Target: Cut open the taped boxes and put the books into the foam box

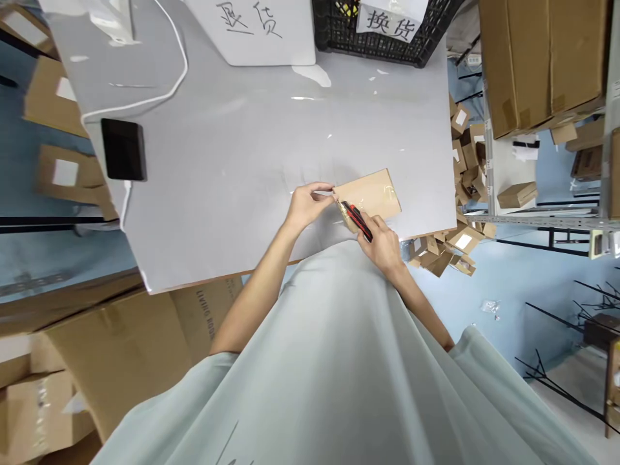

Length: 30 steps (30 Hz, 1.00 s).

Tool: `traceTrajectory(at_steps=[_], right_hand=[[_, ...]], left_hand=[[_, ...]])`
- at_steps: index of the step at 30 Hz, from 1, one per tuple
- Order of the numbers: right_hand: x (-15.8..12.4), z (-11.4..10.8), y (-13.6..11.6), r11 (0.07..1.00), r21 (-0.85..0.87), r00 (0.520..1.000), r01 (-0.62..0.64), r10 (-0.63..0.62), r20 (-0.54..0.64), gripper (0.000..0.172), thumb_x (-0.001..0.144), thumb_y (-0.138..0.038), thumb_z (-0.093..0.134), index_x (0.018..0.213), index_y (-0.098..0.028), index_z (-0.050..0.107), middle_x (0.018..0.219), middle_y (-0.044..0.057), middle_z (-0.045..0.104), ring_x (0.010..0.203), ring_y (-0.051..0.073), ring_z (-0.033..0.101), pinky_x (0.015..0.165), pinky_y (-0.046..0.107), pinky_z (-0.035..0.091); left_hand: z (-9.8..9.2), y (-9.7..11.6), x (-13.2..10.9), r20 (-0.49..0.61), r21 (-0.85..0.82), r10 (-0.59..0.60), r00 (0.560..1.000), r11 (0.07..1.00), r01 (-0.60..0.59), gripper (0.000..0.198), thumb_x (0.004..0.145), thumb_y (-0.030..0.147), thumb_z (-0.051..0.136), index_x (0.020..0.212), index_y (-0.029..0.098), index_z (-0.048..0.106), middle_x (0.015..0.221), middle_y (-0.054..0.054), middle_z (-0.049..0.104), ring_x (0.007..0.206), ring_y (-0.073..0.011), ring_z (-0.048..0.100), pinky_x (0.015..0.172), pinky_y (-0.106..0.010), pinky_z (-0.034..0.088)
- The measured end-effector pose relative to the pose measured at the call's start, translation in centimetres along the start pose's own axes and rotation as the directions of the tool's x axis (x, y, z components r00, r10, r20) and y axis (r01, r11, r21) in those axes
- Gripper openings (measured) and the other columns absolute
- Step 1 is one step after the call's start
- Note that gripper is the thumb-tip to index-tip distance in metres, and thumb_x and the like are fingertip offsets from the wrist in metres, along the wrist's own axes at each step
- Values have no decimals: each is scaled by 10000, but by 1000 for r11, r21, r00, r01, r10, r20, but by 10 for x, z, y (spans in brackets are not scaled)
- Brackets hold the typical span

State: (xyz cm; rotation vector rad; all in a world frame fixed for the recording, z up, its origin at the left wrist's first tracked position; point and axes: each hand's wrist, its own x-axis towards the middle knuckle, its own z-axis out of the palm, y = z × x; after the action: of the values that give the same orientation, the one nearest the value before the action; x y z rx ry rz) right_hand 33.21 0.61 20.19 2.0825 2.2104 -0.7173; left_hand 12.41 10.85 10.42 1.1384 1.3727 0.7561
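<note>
A small brown cardboard box (369, 192) lies near the front edge of the table, with clear tape on its ends. My right hand (382, 244) is closed round a red and black box cutter (357, 219), whose tip points at the box's taped left end. At the box's far left corner, my left hand (307, 205) pinches with thumb and fingers. Whether the left fingers grip the cardboard itself or a bit of tape is too small to tell.
On the grey table (232, 174) lie a black phone (123, 149) with a white cable, a white lettered bin (271, 32) and a black plastic crate (372, 48). Large cartons (126, 342) stand below left. Shelving with boxes (517, 194) and piled small cartons are at the right.
</note>
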Motion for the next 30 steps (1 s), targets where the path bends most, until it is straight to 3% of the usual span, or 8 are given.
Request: traceTrajectory(at_steps=[7,13,18,23,30], right_hand=[[-2,-18,-29,988,-142,989,-58,77,128,603,1120,-262,417,1721,-262,467,1457,106,694,1140,247,754,890,305,619],[-3,-37,-58,958,-275,967,-83,144,210,624,1112,-197,411,1734,-253,424,1437,157,687,1085,260,779,886,330,627],[-16,-39,-73,925,-366,951,-101,198,236,645,1094,-95,392,1723,-233,422,1377,188,705,1001,254,802,815,337,637],[-30,-44,-83,912,-389,937,-131,243,253,650,1090,-71,405,1719,-232,421,1337,188,721,1003,244,810,787,313,633],[-46,-36,-71,919,-362,912,-156,275,305,676,1084,-80,409,1733,-269,411,1298,169,733,1024,252,805,801,320,632]], left_hand=[[-1,-1,1,11,17,16,1000,1000,-16,471,774,460,857,1158,187,855,1144,-106,859,871,-238,795,841,-357,646],[15,-3,-3,-98,47,7,995,999,-3,362,809,357,808,1135,213,871,1124,-84,865,897,-258,818,885,-374,650],[22,1,-11,-177,112,-20,984,993,41,342,832,368,808,1129,218,887,871,-62,850,851,-297,823,898,-424,642],[22,2,-18,-177,106,-7,984,994,26,326,838,362,807,1121,224,890,829,-48,843,830,-296,825,886,-422,642],[26,1,-21,-201,133,92,975,989,-66,294,886,347,751,1141,245,854,1188,-58,860,835,-224,810,896,-371,639]])
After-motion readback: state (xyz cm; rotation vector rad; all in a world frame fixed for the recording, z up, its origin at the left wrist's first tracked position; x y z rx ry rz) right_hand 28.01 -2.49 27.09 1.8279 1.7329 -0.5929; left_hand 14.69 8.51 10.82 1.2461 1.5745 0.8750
